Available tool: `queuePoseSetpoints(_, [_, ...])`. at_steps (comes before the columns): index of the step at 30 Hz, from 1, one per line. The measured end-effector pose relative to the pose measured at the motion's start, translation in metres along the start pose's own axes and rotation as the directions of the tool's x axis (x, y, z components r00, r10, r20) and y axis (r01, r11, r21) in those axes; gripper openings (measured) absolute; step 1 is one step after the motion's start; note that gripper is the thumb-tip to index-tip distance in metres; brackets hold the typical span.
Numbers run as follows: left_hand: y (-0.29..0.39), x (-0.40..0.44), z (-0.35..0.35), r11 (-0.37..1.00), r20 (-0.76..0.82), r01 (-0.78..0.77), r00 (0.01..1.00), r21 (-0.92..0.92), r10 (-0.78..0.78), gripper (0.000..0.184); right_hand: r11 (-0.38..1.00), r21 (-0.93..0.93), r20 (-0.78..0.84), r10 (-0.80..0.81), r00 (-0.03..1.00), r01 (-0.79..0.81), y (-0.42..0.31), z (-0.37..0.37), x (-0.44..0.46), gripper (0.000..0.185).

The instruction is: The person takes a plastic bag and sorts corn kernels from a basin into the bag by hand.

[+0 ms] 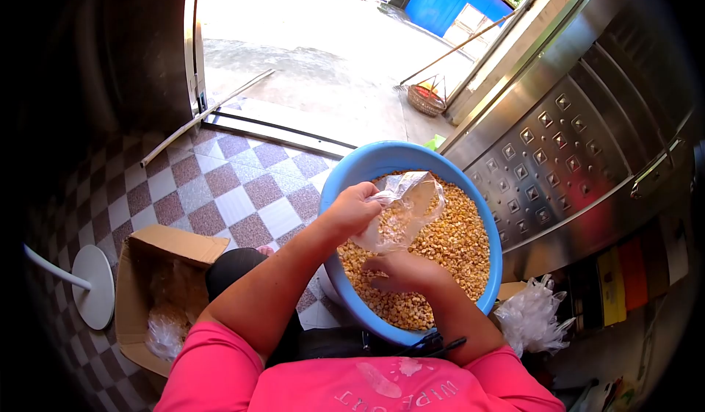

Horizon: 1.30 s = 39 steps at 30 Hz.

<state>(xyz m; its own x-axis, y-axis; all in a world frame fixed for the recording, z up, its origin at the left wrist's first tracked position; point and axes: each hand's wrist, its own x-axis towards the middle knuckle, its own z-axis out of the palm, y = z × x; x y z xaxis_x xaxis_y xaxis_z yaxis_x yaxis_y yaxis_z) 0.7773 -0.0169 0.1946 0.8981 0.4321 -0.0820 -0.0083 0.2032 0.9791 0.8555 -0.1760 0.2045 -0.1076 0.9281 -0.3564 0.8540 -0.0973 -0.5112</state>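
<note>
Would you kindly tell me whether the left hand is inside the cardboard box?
No, the left hand grips the clear plastic bag above the blue basin.

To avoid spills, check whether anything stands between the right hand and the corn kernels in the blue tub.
Nothing visible does. The right hand is low over the corn kernels; whether its fingertips touch them is unclear. The clear bag, held by the left hand, is on its far side.

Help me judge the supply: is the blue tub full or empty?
Neither brim-full nor empty: yellow kernels spread across the blue tub, their surface below its rim. I cannot tell how deep they lie.
</note>
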Motion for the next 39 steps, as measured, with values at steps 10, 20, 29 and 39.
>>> queuePoseSetpoints(10, [0.005, -0.002, -0.002, 1.0, 0.025, 0.029, 0.999, 0.005, -0.029, 0.015, 0.993, 0.049, 0.276, 0.087, 0.957, -0.105, 0.003, 0.02, 0.014, 0.024])
queuePoseSetpoints(20, [0.003, -0.002, -0.003, 1.0, 0.041, 0.017, 0.999, -0.012, -0.016, 0.016, 0.507, 0.856, 0.123, -0.008, 0.992, -0.102, 0.018, -0.024, -0.011, 0.012])
queuePoseSetpoints(29, [0.0, 0.0, -0.001, 0.999, 0.047, 0.021, 0.999, -0.034, -0.019, 0.016, -0.048, 0.924, -0.335, 0.379, 0.863, 0.379, 0.029, -0.028, -0.002, 0.039])
queuePoseSetpoints(39, [0.002, -0.002, -0.002, 1.0, 0.06, 0.019, 0.998, -0.018, -0.018, 0.016, 0.289, 0.854, -0.52, 0.461, 0.719, 0.433, 0.045, -0.025, -0.003, 0.051])
